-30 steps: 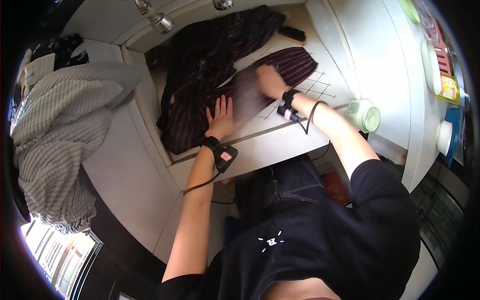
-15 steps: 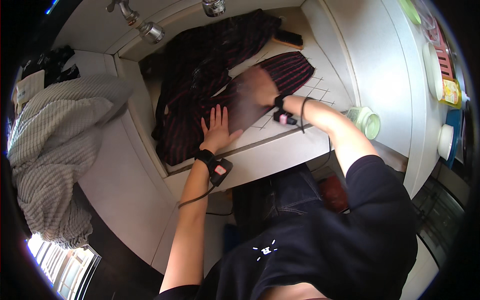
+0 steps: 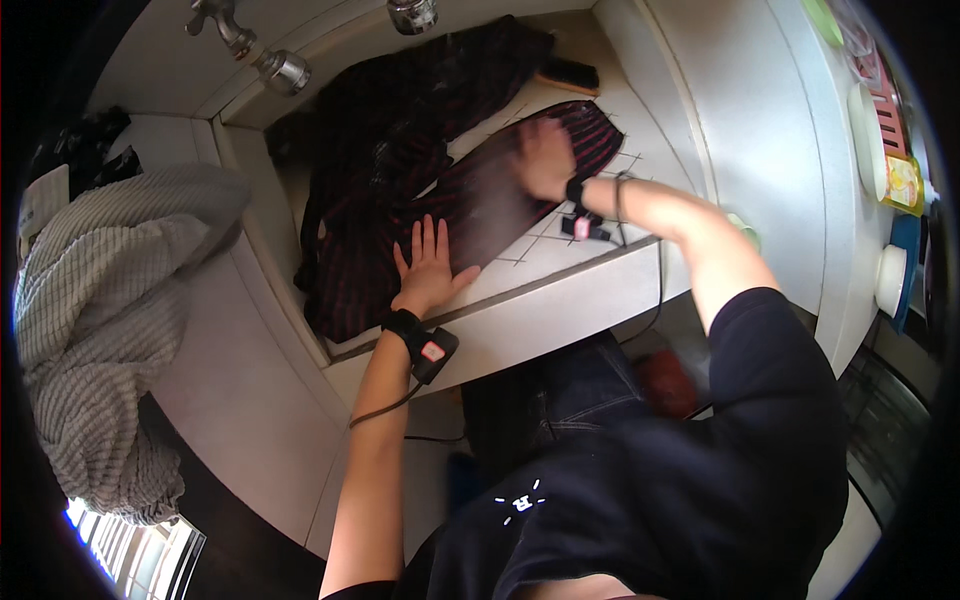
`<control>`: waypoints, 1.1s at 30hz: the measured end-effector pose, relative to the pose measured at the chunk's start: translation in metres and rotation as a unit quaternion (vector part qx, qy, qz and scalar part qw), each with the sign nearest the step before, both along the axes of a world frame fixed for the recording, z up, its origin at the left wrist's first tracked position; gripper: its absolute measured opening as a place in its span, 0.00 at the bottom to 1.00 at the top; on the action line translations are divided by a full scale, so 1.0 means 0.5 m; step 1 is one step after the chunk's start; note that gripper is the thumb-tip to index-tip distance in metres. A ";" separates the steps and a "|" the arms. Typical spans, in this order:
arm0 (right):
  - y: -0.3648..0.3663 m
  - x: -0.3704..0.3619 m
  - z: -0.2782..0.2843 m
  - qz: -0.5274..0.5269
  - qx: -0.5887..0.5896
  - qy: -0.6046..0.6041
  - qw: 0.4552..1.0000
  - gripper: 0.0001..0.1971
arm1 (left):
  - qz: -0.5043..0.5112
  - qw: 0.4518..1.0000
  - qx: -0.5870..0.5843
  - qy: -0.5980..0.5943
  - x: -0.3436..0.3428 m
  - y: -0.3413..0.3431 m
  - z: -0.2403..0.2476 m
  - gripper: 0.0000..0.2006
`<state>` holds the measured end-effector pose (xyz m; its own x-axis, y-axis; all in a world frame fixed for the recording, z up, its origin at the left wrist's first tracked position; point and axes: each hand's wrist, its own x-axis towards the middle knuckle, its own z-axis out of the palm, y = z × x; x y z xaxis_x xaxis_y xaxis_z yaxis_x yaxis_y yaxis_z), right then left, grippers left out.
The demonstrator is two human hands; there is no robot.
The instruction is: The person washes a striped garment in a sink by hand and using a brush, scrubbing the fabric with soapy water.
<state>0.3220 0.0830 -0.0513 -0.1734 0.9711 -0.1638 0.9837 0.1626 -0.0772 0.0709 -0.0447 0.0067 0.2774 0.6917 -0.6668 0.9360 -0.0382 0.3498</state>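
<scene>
A dark garment with thin red stripes [image 3: 370,205] is spread in a white tiled basin. One long part of it, like a sleeve [image 3: 590,135], stretches out toward the right. My left hand [image 3: 430,272] lies flat on the cloth near the front edge, fingers spread. Over the stretched part is my right hand [image 3: 547,160], smeared by motion, so its fingers cannot be made out. Farther back, a scrubbing brush [image 3: 568,76] with dark bristles and a wooden back rests beside the cloth.
Two metal taps [image 3: 285,72] [image 3: 412,14] hang over the basin's far side. A grey ribbed cloth [image 3: 110,290] is heaped at the left. The basin's front rim [image 3: 530,310] runs before me. Bowls [image 3: 890,282] and other containers line the right side, near a green jar [image 3: 745,233].
My right hand has moved slightly away and to the right along the striped cloth. My left hand stays flat on the garment. The whole view has shifted a little.
</scene>
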 end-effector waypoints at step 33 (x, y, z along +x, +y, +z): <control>0.144 0.310 0.016 0.158 0.010 -0.109 0.981 0.27 | 0.005 1.000 0.028 -0.014 -0.002 -0.007 0.000 0.55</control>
